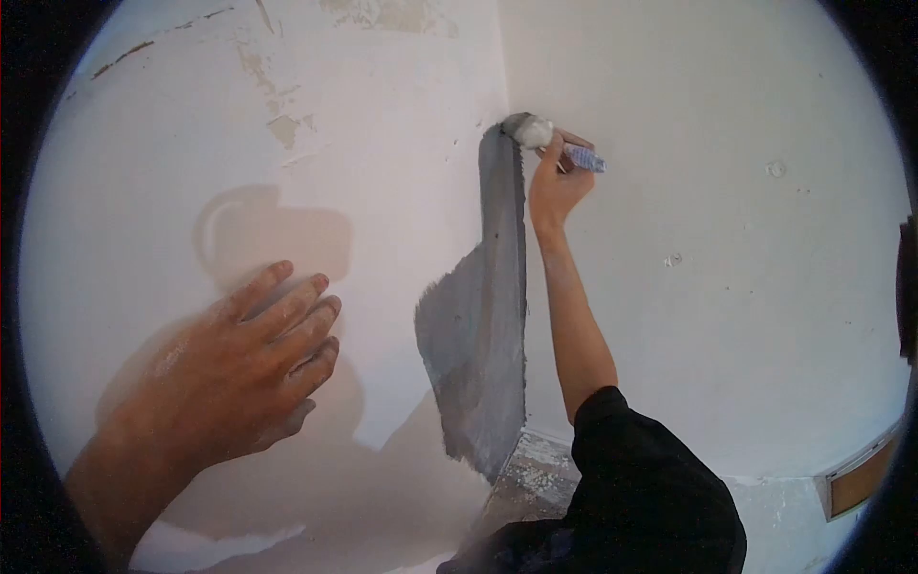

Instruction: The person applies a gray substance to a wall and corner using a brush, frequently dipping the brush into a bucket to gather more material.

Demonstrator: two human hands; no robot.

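My right hand (557,191) reaches up to the corner between two white walls, its fingers closed around a paintbrush (535,131). The brush has a grey-coated tip, a whitish middle and a blue-and-white handle end. Its tip meets the top of a grey painted strip (498,191) that runs down the corner and widens lower on the left wall. My left hand (251,359) is at the left wall (402,124), fingers extended and slightly apart, holding nothing. Its shadow falls on the wall around it.
Peeling, bare patches (284,129) mark the upper left wall. The right wall (688,335) has small filled spots (775,169). A white-speckled floor (540,469) shows below the corner, and a brown framed panel (861,475) sits at lower right.
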